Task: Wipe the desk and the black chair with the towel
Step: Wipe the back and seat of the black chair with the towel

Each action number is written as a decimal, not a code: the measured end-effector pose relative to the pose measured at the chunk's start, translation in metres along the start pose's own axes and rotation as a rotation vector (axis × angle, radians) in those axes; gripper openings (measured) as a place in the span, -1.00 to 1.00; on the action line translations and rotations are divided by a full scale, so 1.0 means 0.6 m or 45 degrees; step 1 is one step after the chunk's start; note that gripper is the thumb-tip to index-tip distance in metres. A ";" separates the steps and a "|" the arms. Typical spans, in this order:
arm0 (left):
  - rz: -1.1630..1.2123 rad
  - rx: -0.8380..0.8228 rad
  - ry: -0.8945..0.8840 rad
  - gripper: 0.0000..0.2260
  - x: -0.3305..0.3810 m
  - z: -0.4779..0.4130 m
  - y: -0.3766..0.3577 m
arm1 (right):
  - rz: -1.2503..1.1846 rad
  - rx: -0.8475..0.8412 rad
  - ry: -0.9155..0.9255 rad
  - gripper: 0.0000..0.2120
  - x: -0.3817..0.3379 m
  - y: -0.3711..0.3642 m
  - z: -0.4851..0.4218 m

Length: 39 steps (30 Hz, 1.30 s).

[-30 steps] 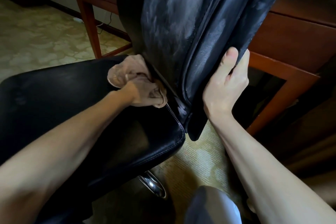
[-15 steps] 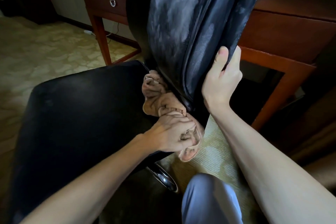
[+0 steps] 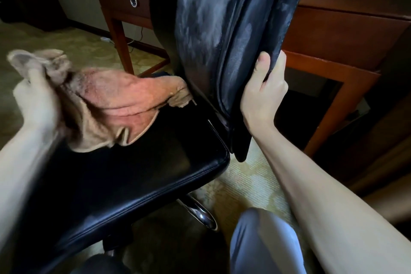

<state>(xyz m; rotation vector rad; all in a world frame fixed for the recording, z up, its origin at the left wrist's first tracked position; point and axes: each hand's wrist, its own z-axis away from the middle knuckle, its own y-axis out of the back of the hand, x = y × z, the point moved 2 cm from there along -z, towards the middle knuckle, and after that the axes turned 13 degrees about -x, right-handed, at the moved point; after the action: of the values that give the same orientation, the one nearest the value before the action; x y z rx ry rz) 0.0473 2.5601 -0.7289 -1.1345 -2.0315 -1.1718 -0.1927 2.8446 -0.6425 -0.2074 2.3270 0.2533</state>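
- A person's left hand (image 3: 35, 100), blurred by motion, is clenched on one bunched end of a tan towel (image 3: 106, 104) at the left of the frame, above the carpet.
- The towel is crumpled and creased. It is dull beige at the gripped end and takes a reddish cast where light falls on its middle.
- From the hand the cloth stretches right across the rear of the seat (image 3: 133, 173). Its far corner reaches the crease where the seat meets the backrest (image 3: 222, 29), and its lower edge sags onto the seat in loose folds.
- The right hand (image 3: 262, 95) is clamped on the lower side edge of the backrest, with the thumb pressed on the front face and the fingers wrapped out of sight behind.
- The black chair (image 3: 169, 187) fills the centre of the frame. Its seat is glossy dark leather with a stitched seam along the near edge.
- The upright backrest is streaked with pale grey, cloudy smears over much of its padded front.
- A chrome leg (image 3: 200, 213) shows beneath the seat, above a patterned yellow-green carpet (image 3: 251, 180).
- A reddish-brown wooden desk (image 3: 344, 35) stands just behind the chair at right.
- A drawer (image 3: 120, 0) with a metal ring pull (image 3: 133, 1) is visible at upper left, behind the backrest.
- The person's knee (image 3: 262, 240), in light grey cloth, shows at the bottom of the frame.
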 end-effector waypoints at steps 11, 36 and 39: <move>-0.706 -1.579 -0.774 -0.07 0.154 0.182 -0.128 | -0.032 -0.011 -0.021 -0.67 0.016 -0.002 -0.002; 0.750 -1.091 0.083 -0.89 0.190 0.206 -0.035 | 0.076 0.065 0.026 -0.66 -0.009 -0.001 0.003; 0.530 -0.947 0.127 -0.76 0.187 0.144 -0.071 | 0.081 0.076 0.018 -0.64 -0.009 -0.002 0.003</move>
<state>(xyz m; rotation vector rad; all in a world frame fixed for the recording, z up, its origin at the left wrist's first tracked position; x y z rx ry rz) -0.0491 2.6693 -0.7031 -1.6878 -1.1925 -1.7552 -0.1878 2.8445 -0.6399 -0.1062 2.3542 0.2139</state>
